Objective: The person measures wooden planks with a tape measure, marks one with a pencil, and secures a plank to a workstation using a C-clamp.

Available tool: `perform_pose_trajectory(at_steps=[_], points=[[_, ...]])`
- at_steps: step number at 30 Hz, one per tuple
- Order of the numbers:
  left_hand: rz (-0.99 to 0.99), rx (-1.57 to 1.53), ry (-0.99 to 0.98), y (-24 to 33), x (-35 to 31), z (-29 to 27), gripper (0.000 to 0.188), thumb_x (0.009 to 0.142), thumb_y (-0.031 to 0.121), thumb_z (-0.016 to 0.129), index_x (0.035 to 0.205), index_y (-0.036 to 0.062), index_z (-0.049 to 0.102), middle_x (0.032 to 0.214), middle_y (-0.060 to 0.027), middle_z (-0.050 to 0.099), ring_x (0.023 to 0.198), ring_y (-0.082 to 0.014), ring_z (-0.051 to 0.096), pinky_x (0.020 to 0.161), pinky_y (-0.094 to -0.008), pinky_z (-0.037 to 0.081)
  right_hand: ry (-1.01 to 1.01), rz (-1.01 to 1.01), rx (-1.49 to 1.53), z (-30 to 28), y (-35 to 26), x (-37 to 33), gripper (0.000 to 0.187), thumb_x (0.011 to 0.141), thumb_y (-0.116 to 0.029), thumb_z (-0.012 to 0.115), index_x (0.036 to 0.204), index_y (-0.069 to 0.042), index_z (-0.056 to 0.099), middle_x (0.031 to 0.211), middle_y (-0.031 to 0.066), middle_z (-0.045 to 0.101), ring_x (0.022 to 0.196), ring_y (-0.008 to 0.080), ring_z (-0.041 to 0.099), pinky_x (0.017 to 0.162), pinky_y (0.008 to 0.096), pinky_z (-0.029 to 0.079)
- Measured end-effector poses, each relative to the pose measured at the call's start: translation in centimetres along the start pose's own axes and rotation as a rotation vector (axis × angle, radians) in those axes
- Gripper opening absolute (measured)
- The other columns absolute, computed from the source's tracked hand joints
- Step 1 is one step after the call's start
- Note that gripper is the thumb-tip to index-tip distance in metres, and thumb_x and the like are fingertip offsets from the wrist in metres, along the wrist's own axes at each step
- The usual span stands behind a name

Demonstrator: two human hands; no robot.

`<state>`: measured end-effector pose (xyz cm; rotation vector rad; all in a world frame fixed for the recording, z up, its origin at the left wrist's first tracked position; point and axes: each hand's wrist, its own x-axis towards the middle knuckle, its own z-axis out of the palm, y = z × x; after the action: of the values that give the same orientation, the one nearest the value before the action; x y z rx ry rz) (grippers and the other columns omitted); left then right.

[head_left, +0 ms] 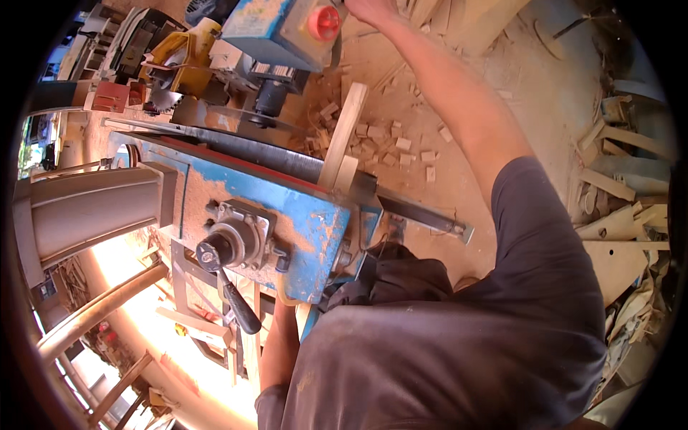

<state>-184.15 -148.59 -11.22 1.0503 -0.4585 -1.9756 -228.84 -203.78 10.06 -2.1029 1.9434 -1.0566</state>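
A blue woodworking machine [287, 222] dusted with sawdust stands in front of me. A lever [240, 304] with a black handle sits on its side. My right arm reaches far up to the top edge, where my right hand [369, 10] is beside a blue control box [265, 32] with a red knob [324, 24]. Its fingers are cut off by the frame edge. My left forearm goes up behind the machine's near edge, hiding my left hand. Two light wood strips [344, 132] rest against the machine's far side, close to a dark rail [244, 154].
Several small wood offcuts [405, 143] lie scattered on the dusty floor beyond the machine. A yellow saw [190, 54] with a toothed blade stands at upper left. A metal bar [423, 211] juts out to the right. Scrap wood [623, 222] is piled at far right.
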Motion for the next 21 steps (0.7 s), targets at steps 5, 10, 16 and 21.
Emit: perform_pose_trajectory(at_steps=[5,10,16,21], points=[[0.120,-0.062,0.072,2.1,-0.1,1.1,0.057,0.105,0.038,0.048,0.149,0.0023,0.041,0.145,-0.0158,0.053,0.125,-0.0297,0.057,0.104,-0.0463,0.050,-0.036,0.235,0.088,-1.2,0.2,-0.5,0.054,0.099,-0.045,0.047,0.099,0.000,0.075,0.100,0.0300,0.070,0.096,0.0445,0.069,0.089,0.0476,0.054],[0.152,-0.256,0.207,1.1,-1.0,-1.7,0.052,0.105,0.036,0.047,0.144,0.0014,0.047,0.139,-0.0159,0.057,0.120,-0.0291,0.059,0.100,-0.0457,0.053,-0.030,0.453,0.630,-3.4,0.5,-7.8,0.051,0.100,-0.045,0.050,0.104,-0.002,0.076,0.084,0.0197,0.072,0.074,0.0326,0.068,0.081,0.0472,0.055],[0.205,-0.126,0.308,0.3,-0.5,-4.6,0.049,0.104,0.035,0.050,0.139,0.0024,0.052,0.133,-0.0153,0.061,0.116,-0.0287,0.062,0.097,-0.0447,0.054,-0.016,0.595,0.804,-7.3,3.8,-20.5,0.038,0.105,-0.033,0.051,0.104,-0.001,0.072,0.087,0.0082,0.074,0.080,0.0136,0.069,0.074,0.0310,0.054],[0.198,-0.095,0.342,0.8,-0.8,-3.3,0.047,0.103,0.034,0.050,0.138,0.0031,0.053,0.131,-0.0151,0.062,0.114,-0.0293,0.063,0.095,-0.0447,0.055,0.132,0.340,0.858,-14.3,-5.3,-32.1,0.039,0.108,-0.026,0.041,0.103,0.002,0.068,0.091,0.0078,0.070,0.081,0.0134,0.063,0.072,0.0305,0.049]])
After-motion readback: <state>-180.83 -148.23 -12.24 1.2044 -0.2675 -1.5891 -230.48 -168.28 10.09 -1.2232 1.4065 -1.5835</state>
